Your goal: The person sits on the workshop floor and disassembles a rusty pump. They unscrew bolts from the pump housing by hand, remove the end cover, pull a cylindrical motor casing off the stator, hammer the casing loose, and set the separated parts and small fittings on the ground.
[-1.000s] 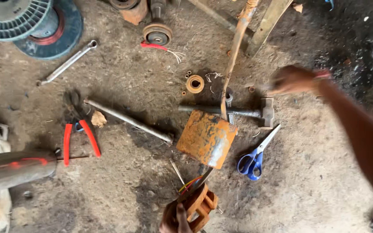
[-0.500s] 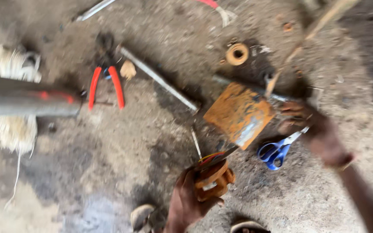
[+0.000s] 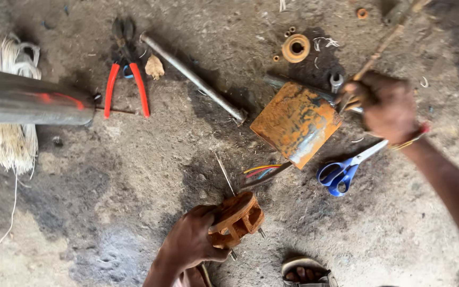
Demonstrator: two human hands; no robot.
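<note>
My left hand [image 3: 189,244] grips a rusty orange round metal part [image 3: 237,218] with a thin rod through it, low in the middle of the view. My right hand [image 3: 383,103] is closed around the lower end of a wooden stick [image 3: 381,48] that runs up to the top right. It hovers just right of a rusty flat plate [image 3: 298,122] lying on the dirt floor. Blue-handled scissors [image 3: 341,172] lie below my right hand. Coloured wires [image 3: 261,170] stick out from under the plate.
Red-handled pliers [image 3: 126,79] and a long steel rod [image 3: 192,77] lie at the upper left. A grey metal cylinder [image 3: 27,101] crosses a bundle of white fibres [image 3: 6,143] at the left edge. A rusty ring [image 3: 296,48] lies at the top; a sandalled foot [image 3: 304,271] sits at the bottom.
My right hand swung back from the far right and closed on the wooden stick beside the plate. The view shifted down and right; my left hand kept holding the rusty part.
</note>
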